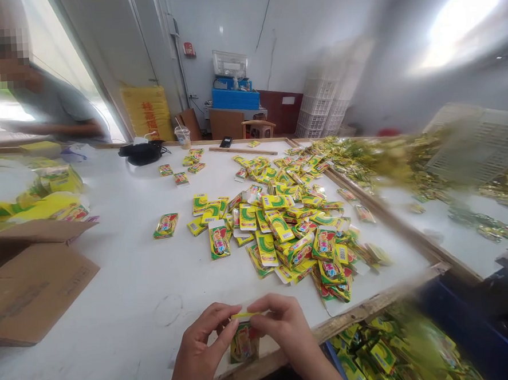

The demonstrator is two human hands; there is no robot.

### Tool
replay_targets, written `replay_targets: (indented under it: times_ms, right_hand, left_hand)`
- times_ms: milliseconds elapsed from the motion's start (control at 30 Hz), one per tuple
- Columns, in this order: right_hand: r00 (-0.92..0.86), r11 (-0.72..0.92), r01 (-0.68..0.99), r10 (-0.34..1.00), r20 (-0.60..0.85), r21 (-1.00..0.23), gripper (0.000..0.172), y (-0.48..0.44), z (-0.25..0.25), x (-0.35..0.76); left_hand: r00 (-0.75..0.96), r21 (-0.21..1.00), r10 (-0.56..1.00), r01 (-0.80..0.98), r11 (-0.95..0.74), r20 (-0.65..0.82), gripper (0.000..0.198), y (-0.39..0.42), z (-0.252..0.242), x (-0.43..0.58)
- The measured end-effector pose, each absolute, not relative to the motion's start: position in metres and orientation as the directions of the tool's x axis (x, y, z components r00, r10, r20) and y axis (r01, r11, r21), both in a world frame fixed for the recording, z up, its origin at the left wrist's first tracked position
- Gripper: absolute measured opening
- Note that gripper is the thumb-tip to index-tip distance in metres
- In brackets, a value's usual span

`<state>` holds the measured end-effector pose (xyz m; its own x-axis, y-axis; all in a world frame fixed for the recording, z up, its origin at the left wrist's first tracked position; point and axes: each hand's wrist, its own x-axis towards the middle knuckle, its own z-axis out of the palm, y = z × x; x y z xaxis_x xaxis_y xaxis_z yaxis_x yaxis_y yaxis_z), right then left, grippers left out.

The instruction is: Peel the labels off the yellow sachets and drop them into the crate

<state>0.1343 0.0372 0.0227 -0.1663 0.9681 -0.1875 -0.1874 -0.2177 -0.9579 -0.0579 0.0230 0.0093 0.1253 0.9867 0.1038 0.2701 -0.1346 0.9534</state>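
Between my two hands, at the front edge of the white table, is a small green and yellow candy box point(244, 344) with its printed face toward me. My left hand point(205, 345) pinches the box's top left corner between thumb and fingers. On the other side, my right hand point(283, 326) has its thumb and fingertips closed on the top right, at the yellow flap. Whether the flap is fully closed I cannot tell. Beyond my hands lies a heap of similar small boxes point(278, 234), and one box point(165, 225) lies apart to the left.
An open brown carton point(40, 289) stands at the left, near yellow packaging point(59, 179). Wooden strips point(385, 222) divide the table from shiny sachets point(428, 150) on the right. Below the front edge, a blue bin point(336, 363) holds more boxes. A person point(55, 104) is at the far left.
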Motion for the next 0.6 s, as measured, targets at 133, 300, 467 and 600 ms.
replay_targets:
  times_ms: [133, 300, 467, 600]
  right_hand:
    - [-0.157, -0.040, -0.094, 0.987, -0.025, -0.995, 0.018, 0.036, 0.022, 0.139]
    - [-0.163, 0.248, 0.040, 0.957, 0.238, -0.968, 0.014, 0.023, 0.019, 0.137]
    - [-0.190, 0.405, 0.140, 0.907, 0.377, -0.904, 0.025, 0.008, 0.002, 0.137]
    - [-0.225, 0.457, 0.159, 0.880, 0.418, -0.875, 0.028, 0.004, -0.002, 0.135]
  left_hand:
    - [0.193, 0.856, 0.921, 0.344, -0.386, 0.338, 0.026, 0.023, 0.004, -0.064]
    - [0.294, 0.800, 0.858, 0.325, -0.503, 0.420, 0.036, 0.018, 0.001, -0.067]
    - [0.307, 0.806, 0.859, 0.318, -0.499, 0.410, 0.039, 0.009, -0.006, -0.061]
    - [0.305, 0.769, 0.841, 0.351, -0.535, 0.446, 0.044, -0.002, -0.007, -0.063]
